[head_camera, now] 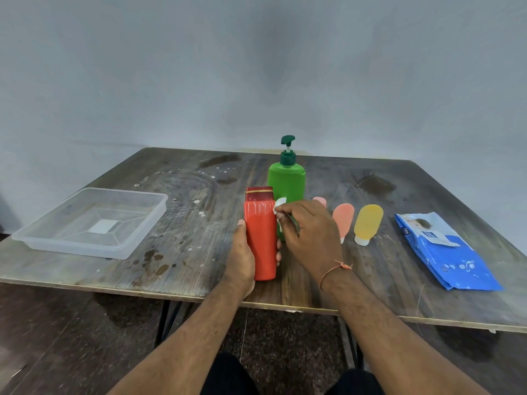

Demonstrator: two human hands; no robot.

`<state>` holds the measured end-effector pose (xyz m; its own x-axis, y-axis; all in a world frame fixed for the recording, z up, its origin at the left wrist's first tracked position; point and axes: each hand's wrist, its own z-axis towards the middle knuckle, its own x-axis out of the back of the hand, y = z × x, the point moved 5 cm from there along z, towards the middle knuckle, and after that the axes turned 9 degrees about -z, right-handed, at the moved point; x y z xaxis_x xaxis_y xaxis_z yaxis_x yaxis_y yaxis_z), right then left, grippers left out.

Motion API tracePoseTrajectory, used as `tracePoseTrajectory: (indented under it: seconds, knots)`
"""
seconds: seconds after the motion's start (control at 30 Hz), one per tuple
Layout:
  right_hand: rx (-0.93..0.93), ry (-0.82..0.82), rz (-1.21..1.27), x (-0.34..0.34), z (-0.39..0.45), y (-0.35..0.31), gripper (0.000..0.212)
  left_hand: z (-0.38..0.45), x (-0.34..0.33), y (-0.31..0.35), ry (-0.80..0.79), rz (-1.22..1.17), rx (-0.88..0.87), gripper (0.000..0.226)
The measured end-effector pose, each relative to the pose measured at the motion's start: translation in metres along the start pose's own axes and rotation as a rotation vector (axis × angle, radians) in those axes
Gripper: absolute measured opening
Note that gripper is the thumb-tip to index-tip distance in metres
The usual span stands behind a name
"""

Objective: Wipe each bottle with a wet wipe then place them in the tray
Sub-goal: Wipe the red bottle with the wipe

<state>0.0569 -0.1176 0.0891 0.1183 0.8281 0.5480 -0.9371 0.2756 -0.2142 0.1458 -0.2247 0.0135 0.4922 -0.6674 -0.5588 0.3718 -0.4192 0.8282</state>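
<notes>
Left hand (243,252) grips red bottle (261,238) upright at near table (399,295) centre; right hand (309,235) pinches wipe (280,203) against bottle's right shoulder; green pump bottle (286,181) behind; clear tray (37,238) far left, holding nothing.

Left hand (242,252) grips upright red bottle (261,240) on bench (399,280); right hand (308,238) pinches white wet wipe (280,205) against its shoulder. Green pump bottle (286,178) behind, clear tray (91,220) left, blue wipes pack (445,252) right.
</notes>
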Motion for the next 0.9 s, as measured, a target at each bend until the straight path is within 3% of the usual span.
tracePoseTrajectory:
  seconds: [0.13,0.33,0.47,0.7,0.9]
  knots:
    - [0.125,-0.039,0.004,0.002,-0.004,-0.008,0.01,0.0,-0.003,0.001,-0.009,-0.006,-0.037,0.08]
    - [0.001,0.003,-0.038,0.005,0.002,-0.002,0.012,0.0,-0.002,0.0,-0.027,0.022,-0.019,0.079]
    - [0.115,-0.027,-0.029,0.007,-0.002,-0.011,0.01,-0.003,-0.008,0.003,-0.036,0.03,-0.048,0.081]
    - [0.008,0.008,-0.086,0.009,0.001,-0.002,0.014,0.001,-0.003,-0.004,-0.046,0.045,0.001,0.081]
    - [0.104,-0.029,-0.092,0.01,-0.004,-0.001,0.012,0.001,-0.004,-0.002,-0.043,0.07,-0.024,0.081]
